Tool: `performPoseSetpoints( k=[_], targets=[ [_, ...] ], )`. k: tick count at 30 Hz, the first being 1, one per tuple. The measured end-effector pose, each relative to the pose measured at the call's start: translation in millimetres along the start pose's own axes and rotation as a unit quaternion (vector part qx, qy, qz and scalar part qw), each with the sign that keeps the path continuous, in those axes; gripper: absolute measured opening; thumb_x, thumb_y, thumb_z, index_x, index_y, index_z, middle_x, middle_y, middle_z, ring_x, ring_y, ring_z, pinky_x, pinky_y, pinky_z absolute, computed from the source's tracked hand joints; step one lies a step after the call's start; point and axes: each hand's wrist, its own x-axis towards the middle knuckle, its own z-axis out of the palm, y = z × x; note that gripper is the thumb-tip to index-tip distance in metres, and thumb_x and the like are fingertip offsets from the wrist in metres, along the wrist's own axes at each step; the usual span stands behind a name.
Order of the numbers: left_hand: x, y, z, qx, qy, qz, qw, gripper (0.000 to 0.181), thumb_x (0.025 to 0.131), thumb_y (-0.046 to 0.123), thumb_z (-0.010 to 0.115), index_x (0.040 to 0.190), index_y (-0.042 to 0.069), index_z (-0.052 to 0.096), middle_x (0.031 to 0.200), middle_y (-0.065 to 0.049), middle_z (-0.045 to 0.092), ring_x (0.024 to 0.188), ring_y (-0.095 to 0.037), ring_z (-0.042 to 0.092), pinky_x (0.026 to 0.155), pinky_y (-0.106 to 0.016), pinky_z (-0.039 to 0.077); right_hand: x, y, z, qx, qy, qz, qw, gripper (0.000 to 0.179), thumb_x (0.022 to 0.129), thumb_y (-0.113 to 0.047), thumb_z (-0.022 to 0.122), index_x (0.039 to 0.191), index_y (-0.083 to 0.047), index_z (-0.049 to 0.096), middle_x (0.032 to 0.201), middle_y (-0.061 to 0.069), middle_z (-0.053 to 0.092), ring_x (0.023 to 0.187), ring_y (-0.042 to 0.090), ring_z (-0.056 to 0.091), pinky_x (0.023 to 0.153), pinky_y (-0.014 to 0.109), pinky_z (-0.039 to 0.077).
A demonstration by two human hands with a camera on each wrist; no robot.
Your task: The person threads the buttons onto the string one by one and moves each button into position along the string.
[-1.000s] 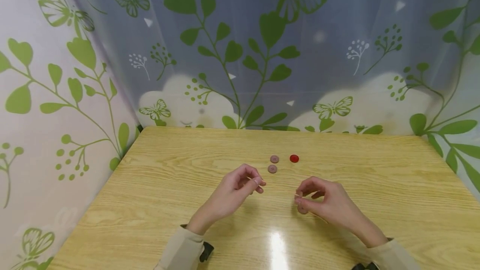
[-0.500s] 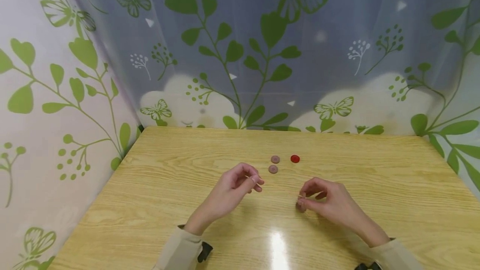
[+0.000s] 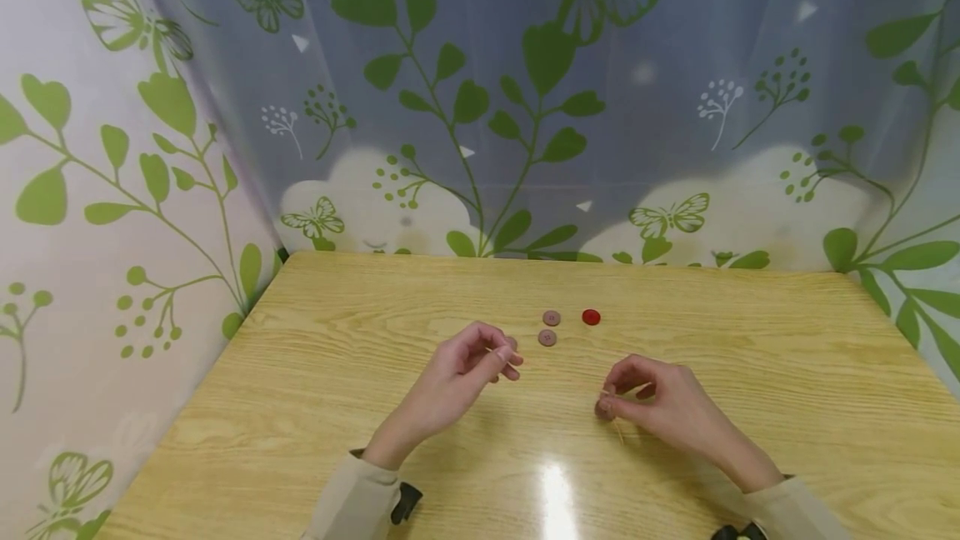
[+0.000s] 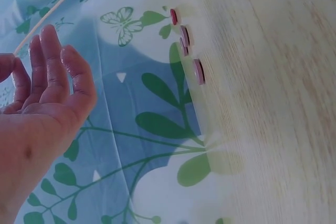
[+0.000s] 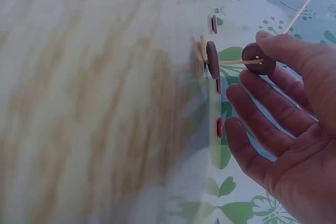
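Note:
My right hand [image 3: 660, 398] pinches a brown button [image 5: 258, 59] between thumb and index finger, other fingers spread. A pale cord [image 5: 239, 62] runs through that button. Lower on the cord is a second brown button [image 5: 212, 60], with cord ends showing past it. My left hand [image 3: 465, 377] holds the cord's other stretch [image 4: 58, 3] between thumb and index finger, up and to the left. Beyond the hands lie two brown buttons [image 3: 552, 317] [image 3: 547, 337] and a red button [image 3: 591, 317]. Another brown button [image 3: 512, 343] is partly hidden behind the left fingers.
The wood-grain table [image 3: 337, 307] reaches back to a leaf-and-butterfly patterned curtain [image 3: 465, 107]. A second patterned curtain [image 3: 97, 273] stands along the left side. A bright reflection lies on the tabletop near the front.
My left hand has shifted slightly left, baring part of a brown button behind it. The button below my right hand has turned, and a cord end now shows under it.

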Motion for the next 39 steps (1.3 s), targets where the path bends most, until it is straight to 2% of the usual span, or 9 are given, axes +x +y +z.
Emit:
performPoseSetpoints(
  k=[5,12,23,30,36,39],
  targets=[
    [0.4,-2.6,-0.3,0.000,-0.006,0.004,1.0000,0.018,0.107,0.017,0.052,0.114,0.002,0.059,0.116,-0.016,0.069,0.099,-0.019,0.072,0.086,-0.026,0.056,0.5,-0.2,-0.5,-0.001,-0.009,0.004,0.9999,0.015,0.088,-0.027,0.082,0.096,-0.024,0.069,0.088,-0.014,0.074,0.087,0.000,0.069,0.071,0.023,0.059],
    [-0.1,-4.9,-0.3,-0.003,-0.011,0.006,0.9999,0.020,0.108,0.017,0.052,0.115,0.000,0.059,0.120,-0.021,0.068,0.101,-0.025,0.072,0.088,-0.029,0.056,4.1,-1.6,0.4,0.004,-0.022,-0.014,0.9997,0.014,0.089,-0.023,0.081,0.097,-0.019,0.071,0.089,-0.012,0.075,0.087,0.001,0.070,0.071,0.023,0.059],
    [-0.5,-8.2,-1.1,-0.009,-0.021,-0.006,0.9997,0.020,0.107,0.016,0.052,0.116,-0.001,0.059,0.128,-0.017,0.064,0.104,-0.029,0.071,0.094,-0.037,0.057,13.3,-1.7,1.8,-0.053,-0.055,-0.011,0.9970,0.013,0.089,-0.024,0.080,0.096,-0.020,0.070,0.089,-0.014,0.072,0.086,0.000,0.067,0.076,0.025,0.058],
    [-0.1,-8.4,-1.3,-0.004,-0.018,-0.003,0.9998,0.021,0.107,0.016,0.052,0.116,-0.002,0.058,0.127,-0.017,0.065,0.104,-0.029,0.071,0.093,-0.034,0.057,18.0,0.1,2.5,-0.059,-0.062,-0.021,0.9961,0.014,0.089,-0.027,0.081,0.095,-0.021,0.070,0.088,-0.014,0.073,0.085,-0.001,0.067,0.073,0.023,0.055],
    [0.8,-8.6,-1.9,0.006,-0.008,0.002,0.9999,0.020,0.107,0.018,0.053,0.115,0.001,0.059,0.124,-0.019,0.066,0.100,-0.021,0.072,0.091,-0.033,0.057,19.2,-0.6,1.4,-0.064,-0.071,-0.011,0.9954,0.022,0.092,-0.031,0.077,0.107,-0.015,0.073,0.098,-0.007,0.077,0.092,0.009,0.072,0.080,0.028,0.058],
    [1.1,-10.1,-1.6,0.014,-0.010,-0.003,0.9999,0.019,0.107,0.018,0.053,0.115,0.002,0.060,0.124,-0.019,0.066,0.100,-0.021,0.072,0.092,-0.036,0.058,19.0,-1.3,0.2,-0.061,-0.072,-0.011,0.9955,0.025,0.096,-0.028,0.073,0.114,-0.011,0.073,0.102,-0.003,0.077,0.095,0.013,0.072,0.082,0.030,0.059]
  ],
)
